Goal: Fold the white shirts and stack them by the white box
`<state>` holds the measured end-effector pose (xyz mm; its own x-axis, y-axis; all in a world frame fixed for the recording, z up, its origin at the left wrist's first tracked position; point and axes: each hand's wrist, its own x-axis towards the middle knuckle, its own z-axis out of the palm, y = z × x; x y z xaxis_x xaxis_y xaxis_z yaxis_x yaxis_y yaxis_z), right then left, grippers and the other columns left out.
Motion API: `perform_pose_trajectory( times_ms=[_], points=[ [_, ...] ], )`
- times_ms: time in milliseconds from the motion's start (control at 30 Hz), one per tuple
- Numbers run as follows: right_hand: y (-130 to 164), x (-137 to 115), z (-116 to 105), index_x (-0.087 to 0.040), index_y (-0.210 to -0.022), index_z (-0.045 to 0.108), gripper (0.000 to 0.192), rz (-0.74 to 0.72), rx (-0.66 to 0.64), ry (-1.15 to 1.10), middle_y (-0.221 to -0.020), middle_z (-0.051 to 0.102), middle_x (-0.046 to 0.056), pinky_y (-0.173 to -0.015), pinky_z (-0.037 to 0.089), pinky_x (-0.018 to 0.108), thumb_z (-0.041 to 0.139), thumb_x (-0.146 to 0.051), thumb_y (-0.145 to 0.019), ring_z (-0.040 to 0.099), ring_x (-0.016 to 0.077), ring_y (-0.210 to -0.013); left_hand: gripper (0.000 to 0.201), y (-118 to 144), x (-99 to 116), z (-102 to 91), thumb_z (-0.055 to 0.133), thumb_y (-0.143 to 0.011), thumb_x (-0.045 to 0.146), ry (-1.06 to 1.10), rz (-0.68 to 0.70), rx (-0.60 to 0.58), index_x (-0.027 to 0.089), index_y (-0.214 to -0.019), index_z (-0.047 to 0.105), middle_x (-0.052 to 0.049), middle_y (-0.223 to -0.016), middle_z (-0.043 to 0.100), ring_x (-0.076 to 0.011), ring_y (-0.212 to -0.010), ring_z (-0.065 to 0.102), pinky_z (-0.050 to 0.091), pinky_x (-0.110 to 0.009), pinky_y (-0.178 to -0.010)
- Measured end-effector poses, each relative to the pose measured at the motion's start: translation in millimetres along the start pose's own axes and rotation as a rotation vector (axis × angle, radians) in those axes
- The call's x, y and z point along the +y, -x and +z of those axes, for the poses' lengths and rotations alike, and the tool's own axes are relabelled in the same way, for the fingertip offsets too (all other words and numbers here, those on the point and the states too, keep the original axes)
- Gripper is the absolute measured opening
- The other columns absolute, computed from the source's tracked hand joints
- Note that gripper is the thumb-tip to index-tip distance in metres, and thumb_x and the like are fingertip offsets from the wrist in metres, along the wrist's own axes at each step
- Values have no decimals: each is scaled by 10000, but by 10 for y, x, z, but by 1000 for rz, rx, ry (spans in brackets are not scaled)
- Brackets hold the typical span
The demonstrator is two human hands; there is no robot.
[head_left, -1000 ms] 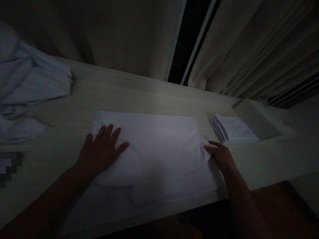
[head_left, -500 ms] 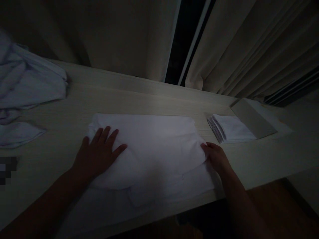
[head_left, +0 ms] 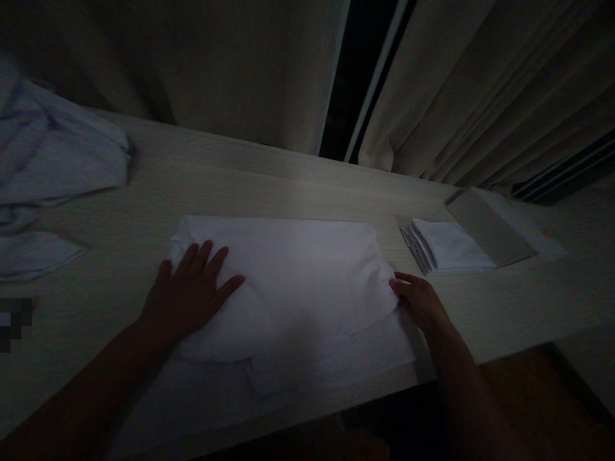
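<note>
A white cloth garment (head_left: 307,275), partly folded, lies across the pale tabletop; the room is dim and its exact kind does not show. My left hand (head_left: 189,291) rests flat on its left part with the fingers spread. At the right edge, my right hand (head_left: 419,298) pinches the fabric between thumb and fingers. A lower layer of the cloth stretches toward the table's front edge, partly hidden under the left forearm.
Folded white cloths (head_left: 451,246) lie at the right, beside a grey flat board (head_left: 492,227). Crumpled pale fabric (head_left: 62,150) is heaped at the far left. Beige curtains (head_left: 432,83) hang behind the table (head_left: 269,186), whose front edge is near me.
Almost nothing moves. The fingers of my right hand shift slightly at the cloth's right edge, and the left hand stays put.
</note>
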<state>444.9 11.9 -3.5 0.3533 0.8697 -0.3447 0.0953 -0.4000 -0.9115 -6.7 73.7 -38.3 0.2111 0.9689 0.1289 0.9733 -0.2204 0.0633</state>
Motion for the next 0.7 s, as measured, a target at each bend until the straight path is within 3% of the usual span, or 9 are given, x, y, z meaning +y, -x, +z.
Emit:
perform_pose_trajectory(
  times_ms=[100, 200, 367, 533, 700],
  points=[
    [-7, -30, 26, -162, -904, 669, 273, 39, -182, -62, -917, 722, 123, -706, 556, 350, 684, -355, -711, 683, 243, -812, 765, -12, -28, 63, 220, -895, 634, -22, 0, 19, 196, -1522, 219, -123, -1602, 179, -350, -1467, 123, 165, -621, -1118],
    [-27, -14, 26, -145, -839, 670, 236, 53, -224, -59, -853, 719, 127, -646, 549, 322, 668, -339, -703, 673, 227, -743, 756, -17, -45, 90, 218, -900, 628, -34, -4, 16, 202, -1524, 210, -121, -1603, 179, -347, -1468, 123, 167, -617, -1118],
    [-23, 59, 48, -171, -841, 674, 298, -8, -65, 267, -724, 686, 67, -452, 455, 284, 613, -454, -768, 604, 187, -551, 751, -11, -31, 61, 238, -902, 612, -36, 9, 12, 188, -1522, 216, -134, -1602, 172, -350, -1470, 111, 160, -618, -1117],
    [-20, 37, 66, -160, -907, 669, 396, -233, 234, 738, -777, 691, 90, -616, 475, 332, 625, -527, -765, 645, 228, -697, 718, 3, -2, -4, 227, -904, 599, 22, 2, 2, 215, -1510, 256, -114, -1601, 191, -348, -1469, 118, 151, -624, -1121],
    [-76, 17, 49, -146, -1106, 619, 543, -257, 318, 654, -905, 709, 109, -712, 497, 356, 680, -523, -721, 671, 242, -800, 711, 4, 40, -91, 199, -908, 603, 33, -5, -24, 211, -1494, 296, -121, -1590, 227, -362, -1463, 135, 164, -648, -1105]
  ],
)
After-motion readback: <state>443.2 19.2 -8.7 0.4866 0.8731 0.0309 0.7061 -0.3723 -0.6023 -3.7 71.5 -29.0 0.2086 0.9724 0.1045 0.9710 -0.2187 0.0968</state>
